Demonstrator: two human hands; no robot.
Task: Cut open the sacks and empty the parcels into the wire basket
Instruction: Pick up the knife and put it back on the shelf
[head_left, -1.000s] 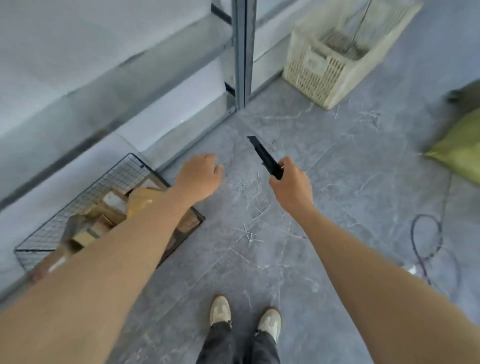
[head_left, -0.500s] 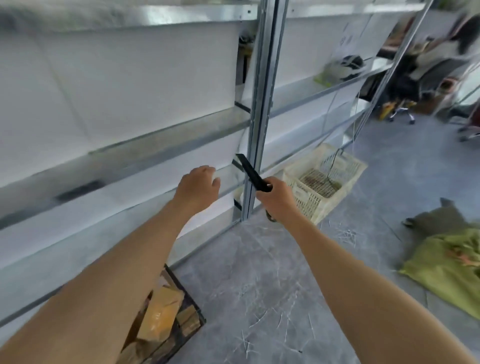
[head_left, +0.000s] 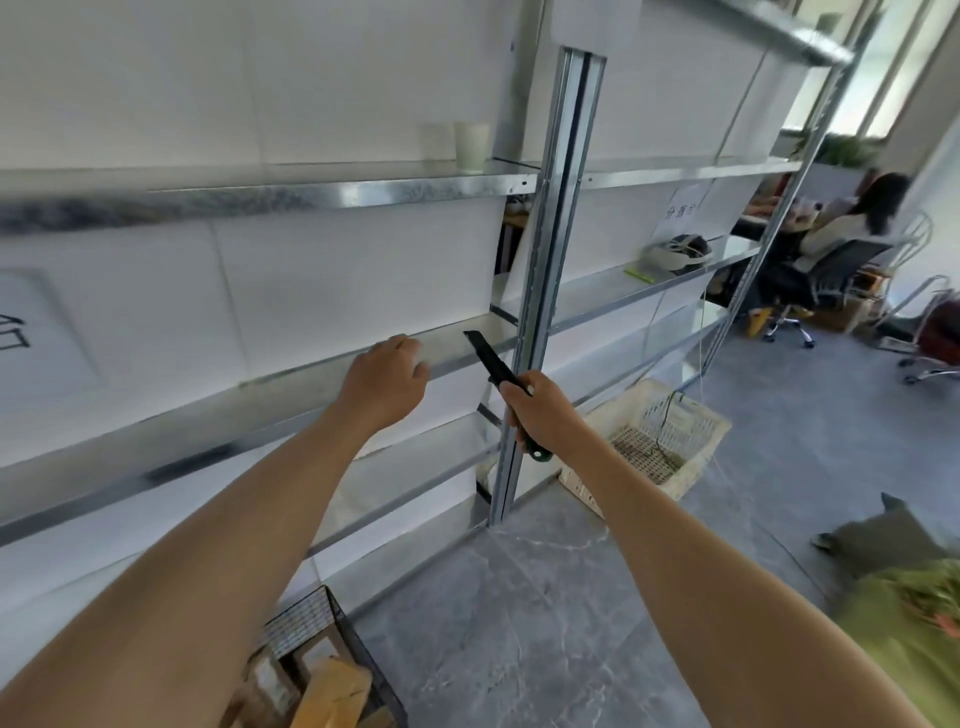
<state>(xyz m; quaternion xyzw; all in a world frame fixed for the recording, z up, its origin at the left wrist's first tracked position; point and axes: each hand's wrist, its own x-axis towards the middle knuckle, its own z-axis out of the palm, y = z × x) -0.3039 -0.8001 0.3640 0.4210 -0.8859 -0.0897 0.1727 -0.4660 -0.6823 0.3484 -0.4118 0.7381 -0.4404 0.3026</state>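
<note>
- Wire basket (head_left: 340, 621) on the floor at lower left, against the rack. Brown parcels (head_left: 332, 686) lie inside it.
- Left hand (head_left: 387, 374) is held out at shelf height, fingers loosely bent and holding nothing. I cannot tell whether it touches the shelf edge.
- Right hand (head_left: 545, 415) is wrapped round a black knife (head_left: 491, 358) that points up and away. It is just beside the left hand, not touching. Too blurred to tell whether the blade is out.
- Metal shelf rack (head_left: 550, 260) straight ahead, with a pale cup (head_left: 471, 145) on an upper shelf.
- Plastic crate (head_left: 649, 441) on the floor past the upright.
- Green sack (head_left: 914, 623) at lower right, with a grey sack (head_left: 878, 540) behind it, both well apart from the hands.
- A seated person (head_left: 857, 218) far off at a desk.
- Judgement: between sacks, with some parcels in and no cutting under way. The next move calls for turning right to the green sack, steadying it with the free hand and keeping the knife clear of those fingers.
</note>
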